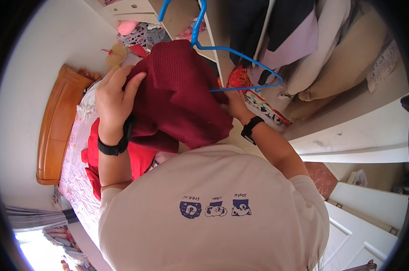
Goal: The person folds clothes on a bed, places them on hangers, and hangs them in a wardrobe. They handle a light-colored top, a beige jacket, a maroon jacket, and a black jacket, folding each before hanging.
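Observation:
A dark red knit garment [187, 101] with a ribbed part hangs bunched between my hands. My left hand [114, 98] grips its left edge between thumb and fingers. On the other side, my right hand [236, 105] is at the garment's right edge, its fingers partly hidden by the cloth and hanger. A blue hanger [238, 52] is partly inside the garment; its hook points up and its right arm sticks out bare above my right hand. Both wrists wear black bands.
A bed with a wooden headboard [57, 125] and a bright red cloth [136, 157] lies left. Hanging clothes [292, 40] fill an open wardrobe at upper right, above a red bag [239, 77]. White drawers [133, 7] stand at the top; a white door [357, 230] is at lower right.

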The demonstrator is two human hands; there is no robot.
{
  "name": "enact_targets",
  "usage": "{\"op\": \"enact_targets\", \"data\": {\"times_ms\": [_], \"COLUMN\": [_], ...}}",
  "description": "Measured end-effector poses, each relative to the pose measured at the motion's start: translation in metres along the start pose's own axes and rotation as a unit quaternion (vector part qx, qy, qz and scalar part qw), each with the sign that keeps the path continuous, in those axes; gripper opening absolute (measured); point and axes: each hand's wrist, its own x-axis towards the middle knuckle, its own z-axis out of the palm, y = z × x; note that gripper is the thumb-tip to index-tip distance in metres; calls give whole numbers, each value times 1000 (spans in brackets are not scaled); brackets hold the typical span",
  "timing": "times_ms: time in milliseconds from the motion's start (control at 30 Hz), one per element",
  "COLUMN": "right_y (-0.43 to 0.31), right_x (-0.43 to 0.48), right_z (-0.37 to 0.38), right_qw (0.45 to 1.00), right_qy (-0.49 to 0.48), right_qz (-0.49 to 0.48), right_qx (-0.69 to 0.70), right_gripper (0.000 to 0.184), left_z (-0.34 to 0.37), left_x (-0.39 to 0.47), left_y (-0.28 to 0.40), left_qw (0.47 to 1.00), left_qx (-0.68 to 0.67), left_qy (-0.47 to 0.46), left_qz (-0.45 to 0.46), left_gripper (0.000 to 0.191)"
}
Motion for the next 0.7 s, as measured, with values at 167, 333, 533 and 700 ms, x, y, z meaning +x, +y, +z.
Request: {"op": "enact_targets", "data": {"times_ms": [167, 333, 533, 700], "right_y": [25, 9, -69, -144], "right_x": [32, 75, 75, 28], "right_z": [-45, -136, -149, -115], "right_qw": [935, 968, 972, 971], "right_qy": [-75, -3, 154, 203], "right_qz": [206, 201, 132, 92], "right_qx": [281, 151, 118, 90], "right_gripper": [36, 46, 42, 44], "left_z": [-22, -9, 56, 99], "left_x": [-29, -64, -103, -110], "left_y": [-29, -62, -59, -34], "left_qw": [999, 994, 988, 968], "left_qx": [-15, 7, 70, -36], "left_qy": [-42, -98, -37, 47], "left_qz": [-9, -44, -134, -245], "left_gripper": [21, 20, 21, 24]}}
